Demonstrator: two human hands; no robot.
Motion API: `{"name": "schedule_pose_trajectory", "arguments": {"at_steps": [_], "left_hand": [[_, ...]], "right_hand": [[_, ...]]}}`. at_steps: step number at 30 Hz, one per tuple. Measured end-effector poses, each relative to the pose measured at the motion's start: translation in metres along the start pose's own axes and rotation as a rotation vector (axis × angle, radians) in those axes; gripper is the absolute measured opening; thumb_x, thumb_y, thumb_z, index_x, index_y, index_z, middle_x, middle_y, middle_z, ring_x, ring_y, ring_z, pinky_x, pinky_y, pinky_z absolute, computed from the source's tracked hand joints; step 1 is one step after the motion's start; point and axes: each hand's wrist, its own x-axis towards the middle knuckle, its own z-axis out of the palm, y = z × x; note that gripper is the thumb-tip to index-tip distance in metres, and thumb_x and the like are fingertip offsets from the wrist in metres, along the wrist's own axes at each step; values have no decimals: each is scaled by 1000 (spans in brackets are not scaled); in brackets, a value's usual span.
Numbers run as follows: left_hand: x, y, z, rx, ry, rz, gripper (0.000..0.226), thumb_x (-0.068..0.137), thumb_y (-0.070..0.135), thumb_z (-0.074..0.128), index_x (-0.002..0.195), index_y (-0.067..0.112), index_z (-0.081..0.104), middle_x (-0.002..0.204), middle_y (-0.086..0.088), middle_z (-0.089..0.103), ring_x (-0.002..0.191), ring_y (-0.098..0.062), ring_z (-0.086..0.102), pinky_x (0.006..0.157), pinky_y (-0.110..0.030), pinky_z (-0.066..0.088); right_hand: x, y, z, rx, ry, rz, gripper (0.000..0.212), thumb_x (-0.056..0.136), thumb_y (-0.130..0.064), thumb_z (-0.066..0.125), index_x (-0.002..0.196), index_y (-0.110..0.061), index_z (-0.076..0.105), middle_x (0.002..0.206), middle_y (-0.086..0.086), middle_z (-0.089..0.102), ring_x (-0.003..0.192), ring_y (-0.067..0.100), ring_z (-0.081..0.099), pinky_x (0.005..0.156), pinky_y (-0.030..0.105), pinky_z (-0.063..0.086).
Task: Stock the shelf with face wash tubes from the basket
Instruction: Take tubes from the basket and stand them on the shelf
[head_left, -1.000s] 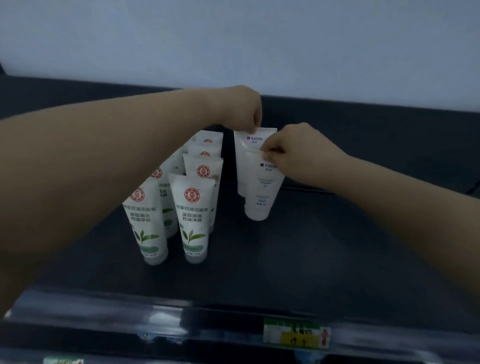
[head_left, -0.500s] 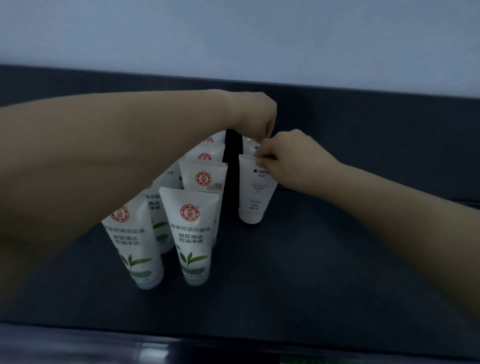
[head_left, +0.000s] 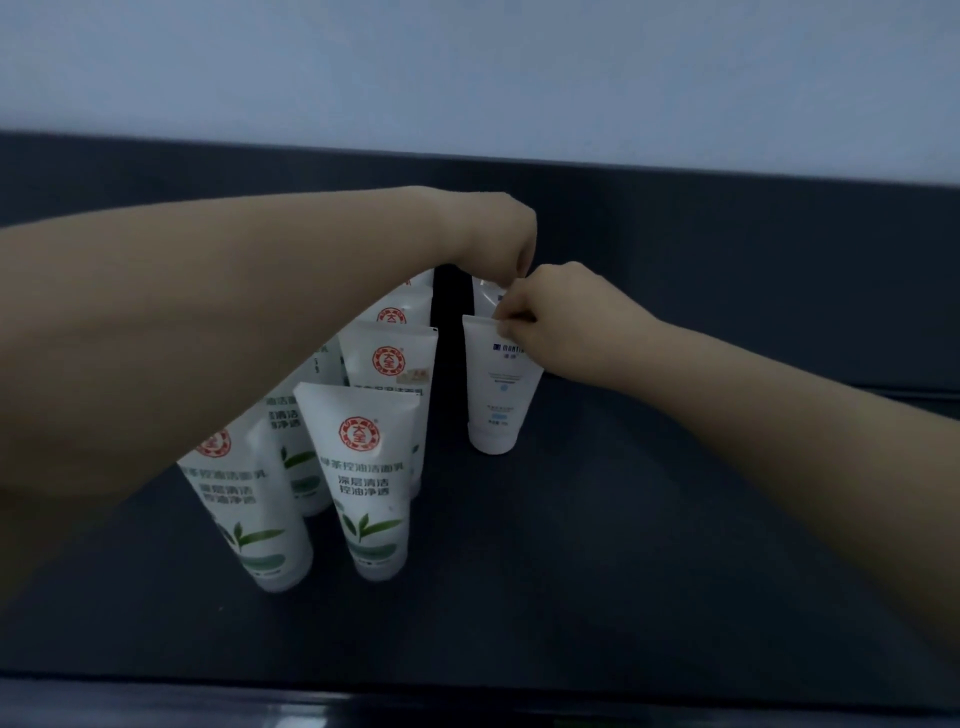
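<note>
Right hand (head_left: 561, 317) pinches the front tube (head_left: 498, 395) at its top; left hand (head_left: 493, 234), curled just behind, seems to pinch the rear tube (head_left: 485, 296)

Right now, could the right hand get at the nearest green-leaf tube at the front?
Probably yes, once free: the right hand pinches the blue-label tube, and bare shelf lies between it and the front green-leaf tube. The left hand, farther back, pinches the rear tube.

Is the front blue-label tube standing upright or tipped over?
Upright: the blue-label tube stands cap-down on the shelf, its crimped top edge pinched by the right hand.
</note>
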Motion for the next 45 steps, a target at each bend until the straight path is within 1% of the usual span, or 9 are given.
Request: {"name": "schedule_pose_trajectory", "arguments": {"at_steps": [4,8,12,19,25,28,31,36,45], "left_hand": [[1,1,2,-9,-28,-4,12,94,16,52,84,16,58,71,7,50,63,-8,45,64,-25,36],[-1,-2,3,-33,-44,-18,13,93,21,54,81,17,56,70,7,49,62,-6,43,58,-22,34],[-5,-4,3,-61,-30,-25,10,92,28,58,88,19,59,72,11,49,66,-5,45,72,-26,36],[-16,2,-3,-89,-3,-37,28,90,34,60,110,15,65,94,5,57,87,-13,52,76,-27,39],[-35,13,-16,-71,30,-84,36,94,38,51,117,13,63,110,-3,64,96,-19,57,82,-30,44],[-47,23,-21,-17,68,-104,40,96,39,46,122,11,59,118,-7,63,106,-24,57,89,-35,45],[-61,36,-23,20,80,-144,49,97,44,40,134,13,49,126,-9,57,113,-25,54,92,-37,44],[-90,63,-19,87,133,-187,54,97,45,33,143,16,36,143,-9,42,127,-28,45,105,-44,37],[-161,135,2,180,358,-258,56,94,40,38,142,13,36,152,-9,30,146,-25,15,118,-49,7]], "right_hand": [[0,0,3,30,-13,-3,24,97,-20,46,102,-14,69,97,5,65,85,21,63,66,28,49],[-2,0,3,60,4,-3,24,96,-20,47,103,-17,70,97,3,66,84,18,62,66,27,48],[-7,0,1,72,7,13,23,95,-23,49,108,-21,69,100,2,66,86,18,62,66,27,46],[-19,4,-10,57,4,38,36,94,-25,51,129,-21,56,121,3,62,105,18,59,78,24,44],[-33,9,-16,31,8,51,35,93,-23,52,127,-14,51,119,5,58,97,18,55,75,28,43],[-43,11,-16,28,4,61,44,94,-28,52,134,-14,43,134,8,48,115,22,51,91,31,45],[-57,9,-19,0,-6,64,59,95,-31,50,147,-14,27,154,8,25,140,23,29,111,34,31],[-90,2,-25,-115,33,92,65,97,-37,45,151,-17,14,161,6,4,148,21,4,118,43,21],[-163,-10,-30,-204,68,103,69,97,-42,42,152,-20,7,161,7,-1,148,25,0,118,48,17]]}}
